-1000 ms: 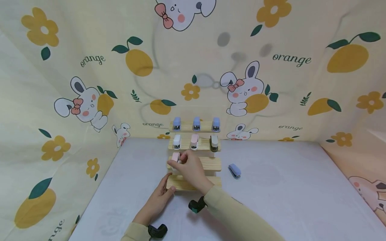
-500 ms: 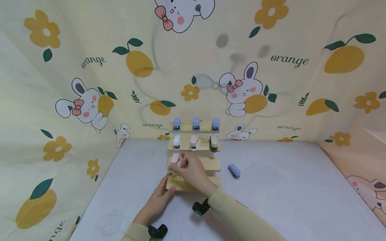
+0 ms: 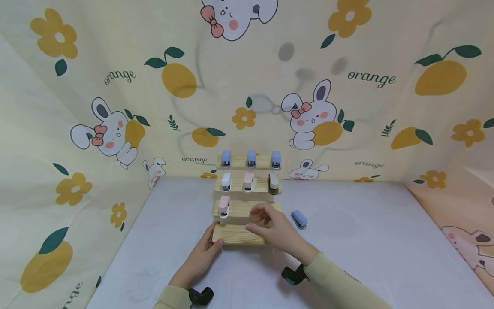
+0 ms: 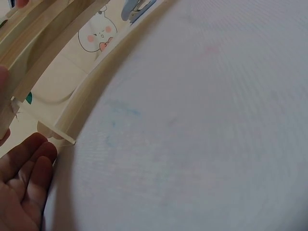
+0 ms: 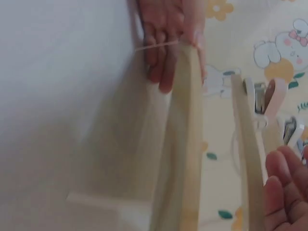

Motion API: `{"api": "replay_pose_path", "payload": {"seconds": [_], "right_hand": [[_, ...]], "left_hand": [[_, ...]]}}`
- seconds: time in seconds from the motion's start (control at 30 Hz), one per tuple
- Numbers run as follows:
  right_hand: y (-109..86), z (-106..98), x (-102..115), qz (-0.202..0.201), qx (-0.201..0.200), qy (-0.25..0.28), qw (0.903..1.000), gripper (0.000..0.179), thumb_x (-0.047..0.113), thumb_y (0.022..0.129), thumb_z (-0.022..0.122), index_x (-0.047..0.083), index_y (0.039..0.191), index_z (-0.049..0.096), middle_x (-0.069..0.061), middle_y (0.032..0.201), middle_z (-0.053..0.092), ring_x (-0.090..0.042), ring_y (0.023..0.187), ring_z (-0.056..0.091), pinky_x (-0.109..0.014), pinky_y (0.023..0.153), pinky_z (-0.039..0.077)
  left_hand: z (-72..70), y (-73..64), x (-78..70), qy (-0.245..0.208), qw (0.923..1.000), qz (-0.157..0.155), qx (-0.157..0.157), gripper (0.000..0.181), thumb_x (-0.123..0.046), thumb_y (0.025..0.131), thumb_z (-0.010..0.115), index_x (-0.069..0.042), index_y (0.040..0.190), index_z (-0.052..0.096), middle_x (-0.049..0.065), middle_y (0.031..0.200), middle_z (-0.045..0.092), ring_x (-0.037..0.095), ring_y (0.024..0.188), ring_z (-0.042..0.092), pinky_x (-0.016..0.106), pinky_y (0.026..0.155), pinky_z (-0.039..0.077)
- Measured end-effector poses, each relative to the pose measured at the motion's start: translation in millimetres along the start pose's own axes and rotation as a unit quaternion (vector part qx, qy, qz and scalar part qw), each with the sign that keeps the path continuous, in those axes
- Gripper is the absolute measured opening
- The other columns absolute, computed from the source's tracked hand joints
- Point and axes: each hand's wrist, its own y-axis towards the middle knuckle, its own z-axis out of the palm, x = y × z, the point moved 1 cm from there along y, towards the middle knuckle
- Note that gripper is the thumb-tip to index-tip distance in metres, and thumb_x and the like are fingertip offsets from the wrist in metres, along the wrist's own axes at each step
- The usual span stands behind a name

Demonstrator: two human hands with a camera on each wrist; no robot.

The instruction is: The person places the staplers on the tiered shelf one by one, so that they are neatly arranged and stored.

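A tiered wooden display rack (image 3: pixel 239 234) with clear side panels stands on the table. My left hand (image 3: pixel 200 255) holds the left end of its lowest shelf, thumb at the front edge; in the left wrist view several left fingers (image 4: pixel 39 163) lie beside the clear side panel. A pink mini stapler (image 3: pixel 224 206) stands at the left end of the second shelf from the bottom. To its right, my right hand (image 3: pixel 279 231) is in front of that shelf, fingers loosely bent and holding nothing. The same pink stapler (image 5: pixel 274 98) shows beyond the right fingers in the right wrist view.
Three blue mini staplers, the middle one (image 3: pixel 251 159) among them, line the top shelf. Below stand a white stapler (image 3: pixel 226 182), a pink-and-white one (image 3: pixel 248 182) and a grey one (image 3: pixel 273 183). Another blue stapler (image 3: pixel 299 219) lies on the white-covered table (image 3: pixel 347 253). Patterned cloth (image 3: pixel 239 86) hangs behind.
My right hand has let go of the pink stapler and drawn away to the right. The stapler stays on the shelf's left end. My left hand keeps its hold on the rack.
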Motion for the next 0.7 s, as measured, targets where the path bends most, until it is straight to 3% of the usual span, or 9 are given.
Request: {"api": "replay_pose_path", "payload": {"seconds": [0.27,0.57,0.7], "right_hand": [[-18.7,-30.5,-22.5,-0.030,-0.039,-0.016,0.9987,0.045,0.043,0.083,0.072,0.018,0.117,0.057,0.000,0.110,0.064,-0.009,0.088,0.061,-0.038,0.076,0.050],[-33.0,-69.8,-50.6,-0.009,-0.098,-0.071,0.9926,0.048,0.046,0.079,0.075,0.024,0.118,0.057,0.012,0.105,0.063,-0.020,0.087,0.058,-0.038,0.072,0.050],[-34.3,-82.8,-67.0,0.012,-0.097,-0.096,0.9906,0.051,0.046,0.079,0.075,0.027,0.122,0.055,0.009,0.110,0.063,-0.021,0.095,0.057,-0.041,0.077,0.049]], "left_hand": [[-0.6,0.4,0.6,0.004,1.0000,0.002,-0.004,0.070,-0.051,0.092,0.055,-0.030,0.151,0.024,0.004,0.157,0.020,0.023,0.143,0.016,0.043,0.115,0.017],[-0.6,-0.9,-2.7,0.009,0.9999,-0.001,-0.007,0.070,-0.053,0.092,0.055,-0.031,0.151,0.023,0.002,0.157,0.019,0.022,0.143,0.016,0.043,0.115,0.017],[-0.5,-1.5,-3.1,0.004,1.0000,0.000,-0.004,0.070,-0.051,0.092,0.055,-0.030,0.151,0.023,0.003,0.157,0.018,0.021,0.143,0.016,0.042,0.115,0.017]]}}
